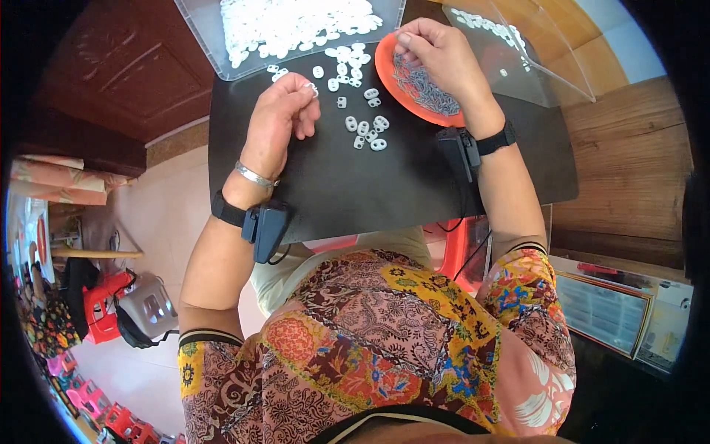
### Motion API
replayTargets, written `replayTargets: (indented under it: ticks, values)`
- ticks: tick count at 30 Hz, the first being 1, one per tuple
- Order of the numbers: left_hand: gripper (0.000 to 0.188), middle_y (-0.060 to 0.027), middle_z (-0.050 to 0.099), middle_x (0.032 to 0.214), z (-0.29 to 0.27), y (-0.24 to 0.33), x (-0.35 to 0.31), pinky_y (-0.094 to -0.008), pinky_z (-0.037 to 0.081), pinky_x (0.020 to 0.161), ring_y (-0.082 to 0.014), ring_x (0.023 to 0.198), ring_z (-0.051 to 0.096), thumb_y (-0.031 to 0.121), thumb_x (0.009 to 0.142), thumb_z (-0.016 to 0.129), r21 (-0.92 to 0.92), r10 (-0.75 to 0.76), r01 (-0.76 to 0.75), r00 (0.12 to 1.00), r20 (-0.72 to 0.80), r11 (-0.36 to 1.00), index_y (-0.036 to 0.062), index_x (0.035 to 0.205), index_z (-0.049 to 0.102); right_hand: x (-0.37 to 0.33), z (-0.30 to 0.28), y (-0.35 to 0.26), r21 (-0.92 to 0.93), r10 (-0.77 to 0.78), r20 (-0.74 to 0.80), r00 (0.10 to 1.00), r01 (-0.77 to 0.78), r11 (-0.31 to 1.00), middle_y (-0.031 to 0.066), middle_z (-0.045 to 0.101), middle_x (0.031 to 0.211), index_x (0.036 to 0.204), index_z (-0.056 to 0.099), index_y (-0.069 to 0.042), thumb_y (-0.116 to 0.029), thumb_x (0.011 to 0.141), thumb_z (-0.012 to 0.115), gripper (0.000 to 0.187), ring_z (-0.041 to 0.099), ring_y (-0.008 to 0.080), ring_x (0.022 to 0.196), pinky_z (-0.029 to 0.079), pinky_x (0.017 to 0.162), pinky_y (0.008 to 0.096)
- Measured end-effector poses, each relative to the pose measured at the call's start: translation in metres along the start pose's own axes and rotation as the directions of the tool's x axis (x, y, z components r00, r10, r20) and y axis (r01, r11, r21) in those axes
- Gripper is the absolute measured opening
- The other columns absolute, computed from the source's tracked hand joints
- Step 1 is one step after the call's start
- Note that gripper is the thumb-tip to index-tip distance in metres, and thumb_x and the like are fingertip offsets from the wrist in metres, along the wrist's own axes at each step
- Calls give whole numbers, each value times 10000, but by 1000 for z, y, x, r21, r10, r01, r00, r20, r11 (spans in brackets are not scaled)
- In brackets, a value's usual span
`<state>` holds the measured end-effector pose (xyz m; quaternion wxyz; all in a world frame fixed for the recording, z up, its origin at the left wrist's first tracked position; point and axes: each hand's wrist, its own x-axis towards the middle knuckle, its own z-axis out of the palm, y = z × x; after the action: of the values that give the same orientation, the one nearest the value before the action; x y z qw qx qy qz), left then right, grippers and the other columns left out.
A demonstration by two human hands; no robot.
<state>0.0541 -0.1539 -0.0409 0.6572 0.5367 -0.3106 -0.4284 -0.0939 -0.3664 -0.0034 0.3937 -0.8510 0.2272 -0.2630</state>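
Note:
My left hand [285,115] is raised above the left part of the dark table, its thumb and forefinger pinching a small white plastic piece [311,88]. Over the rim of an orange plate [384,68], my right hand [442,55] has its fingertips pressed together; whatever is between them is hidden or too small to name. Many thin grey metal pieces [429,92], which look like screws, fill the plate. Between my hands lie several white oval pieces with two holes [379,145]. More loose white pieces [342,70] are scattered farther back, near a clear bin.
The clear plastic bin [214,61] at the back is heaped with white pieces [296,26]. A second clear container [547,78] stands at the back right with more white pieces. Dark devices are strapped to both wrists, and cables hang by the table's near edge [355,229].

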Motion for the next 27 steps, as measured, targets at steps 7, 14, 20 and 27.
replayTargets:
  ticks: [7,14,20,27]
  values:
    - [97,16,559,650,0,0,0,-184,336,467,-60,499,478,159,894,487,-25,15,-14,999,49,1000,104,824,525,-9,1,0,-162,53,53,997,-44,986,-32,573,702,837,586,-39,-248,911,571,222,503,50,622,425,587,211]
    - [98,16,552,648,5,-2,-1,-180,331,463,-58,494,471,157,896,493,-28,27,-27,999,23,999,99,829,534,-26,28,-30,108,-103,168,980,85,990,-45,500,668,781,537,-43,-224,919,555,229,456,53,612,404,578,216]
    - [87,20,541,642,8,-2,-3,-176,318,448,-50,483,458,144,893,516,22,32,-32,999,-34,999,88,834,546,-38,54,-39,289,-165,189,968,106,952,-38,546,703,861,608,-23,-152,895,589,134,488,39,658,412,597,207]
    - [84,15,552,657,10,-3,-3,-180,335,470,-52,505,465,145,888,534,-17,46,-47,998,-35,999,79,843,558,-44,73,-30,285,-60,129,990,21,958,-33,570,694,860,640,-18,-177,890,604,166,493,31,650,409,585,205]
